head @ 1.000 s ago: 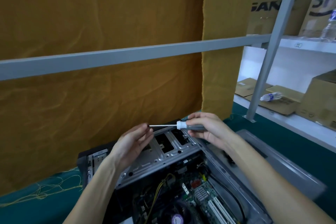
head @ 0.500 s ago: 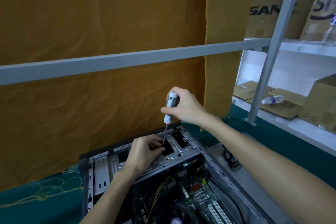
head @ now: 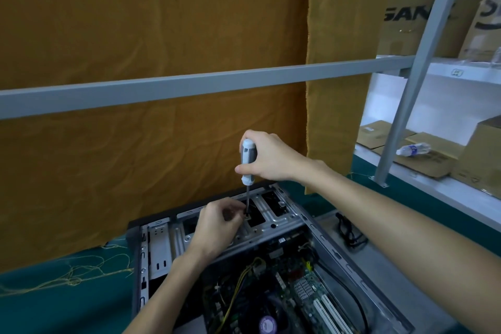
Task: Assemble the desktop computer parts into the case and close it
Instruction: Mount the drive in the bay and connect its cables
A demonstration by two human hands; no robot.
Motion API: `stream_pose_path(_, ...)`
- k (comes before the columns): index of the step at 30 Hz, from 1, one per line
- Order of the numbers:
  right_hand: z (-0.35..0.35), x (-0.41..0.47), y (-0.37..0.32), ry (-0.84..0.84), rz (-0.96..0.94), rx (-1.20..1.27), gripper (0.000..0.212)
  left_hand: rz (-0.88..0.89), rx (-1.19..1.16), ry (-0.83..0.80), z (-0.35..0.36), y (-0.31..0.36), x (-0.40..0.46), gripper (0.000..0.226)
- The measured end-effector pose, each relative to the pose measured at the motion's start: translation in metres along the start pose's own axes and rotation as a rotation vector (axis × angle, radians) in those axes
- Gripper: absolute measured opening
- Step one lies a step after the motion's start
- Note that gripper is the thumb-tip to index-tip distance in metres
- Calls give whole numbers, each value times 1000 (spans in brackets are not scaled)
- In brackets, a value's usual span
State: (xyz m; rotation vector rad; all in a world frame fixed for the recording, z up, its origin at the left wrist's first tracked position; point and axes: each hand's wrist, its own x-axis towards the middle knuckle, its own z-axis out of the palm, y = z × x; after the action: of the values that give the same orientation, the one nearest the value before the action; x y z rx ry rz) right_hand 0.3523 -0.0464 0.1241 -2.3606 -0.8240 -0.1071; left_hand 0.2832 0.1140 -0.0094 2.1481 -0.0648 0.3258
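The open desktop case (head: pixel 160 249) lies on the green table, its motherboard (head: pixel 295 287) showing inside. My right hand (head: pixel 271 157) grips the grey and white handle of a screwdriver (head: pixel 248 163), held upright with its tip down on the metal drive bracket (head: pixel 271 211) at the case's far end. My left hand (head: pixel 217 225) is curled beside the tip, fingertips pinching the shaft or a screw there; which one is hidden.
An orange cloth (head: pixel 151 43) hangs just behind the case. A grey horizontal bar (head: pixel 189 85) crosses above my hands. A black cable (head: pixel 349 236) lies right of the case. White shelves (head: pixel 433 187) at right carry cardboard boxes and a plastic bottle (head: pixel 413 149).
My right hand swung the screwdriver from horizontal to upright and set its tip on the bracket. My left hand closed in around the tip. Both hands sit slightly lower than half a second ago.
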Motion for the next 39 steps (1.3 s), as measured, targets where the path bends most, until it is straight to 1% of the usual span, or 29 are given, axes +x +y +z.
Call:
stream_pose_path(2, -2, 2, -7, -75, 3, -37, 28, -121, -108, -37, -3, 9, -7, 14)
stream_pose_path(5, -7, 4, -17, -190, -1, -57, 23, -317, -259, -245, -3, 23, -23, 13)
stream_pose_path(8, -14, 6, -29, -273, -18, -99, 27, -482, -472, -329, -4, 32, -36, 19)
stream_pose_path(9, -17, 7, -32, -293, -19, -129, 30, -528, -526, -398, -4, 35, -40, 22)
stream_pose_path(11, -23, 11, -37, -326, -17, -197, 32, -594, -511, -528, 1, 39, -49, 27)
stream_pose_path(12, -26, 13, -38, -344, -12, -226, 31, -628, -473, -549, 7, 39, -53, 30)
stream_pose_path(14, -28, 15, -38, -367, 1, -260, 27, -711, -477, -508, 20, 38, -61, 34)
stream_pose_path(15, -29, 15, -37, -370, 11, -268, 25, -774, -567, -466, 27, 37, -62, 33)
stream_pose_path(17, -29, 15, -36, -373, 33, -281, 26, -919, -872, -342, 37, 35, -63, 27)
stream_pose_path(18, -30, 16, -37, -377, 36, -289, 27, -963, -1008, -275, 41, 33, -62, 25)
stream_pose_path(20, -30, 17, -38, -395, 22, -304, 26, -983, -1145, -191, 46, 29, -60, 19)
stream_pose_path(23, -30, 16, -40, -432, -15, -315, 26, -974, -1177, -127, 54, 29, -56, 4)
stream_pose_path(26, -28, 15, -41, -441, -25, -349, 24, -981, -1191, -90, 58, 27, -51, 9)
stream_pose_path(28, -26, 14, -37, -412, -5, -367, 12, -989, -1208, -91, 59, 25, -49, 11)
stream_pose_path(29, -24, 13, -36, -384, 8, -389, 13, -994, -1222, -94, 58, 24, -49, 12)
stream_pose_path(31, -21, 13, -35, -294, -2, -502, 27, -1005, -1236, -101, 57, 23, -49, 14)
stream_pose_path(32, -21, 14, -35, -268, -11, -551, 30, -1005, -1241, -108, 57, 23, -49, 14)
stream_pose_path(33, -22, 14, -36, -272, -11, -558, 28, -1005, -1249, -111, 56, 24, -49, 15)
stream_pose_path(35, -23, 17, -37, -321, -4, -466, 24, -1020, -1258, -105, 57, 25, -48, 16)
stream_pose_path(36, -23, 18, -38, -310, -15, -455, 23, -1025, -1262, -104, 57, 26, -48, 16)
stream_pose_path(37, -21, 19, -37, -267, -34, -499, 21, -1027, -1270, -105, 57, 27, -48, 16)
stream_pose_path(38, -18, 20, -37, -213, -57, -578, 25, -1028, -1279, -107, 56, 29, -49, 18)
stream_pose_path(39, -16, 22, -36, -173, -72, -646, 34, -1031, -1286, -105, 56, 29, -49, 21)
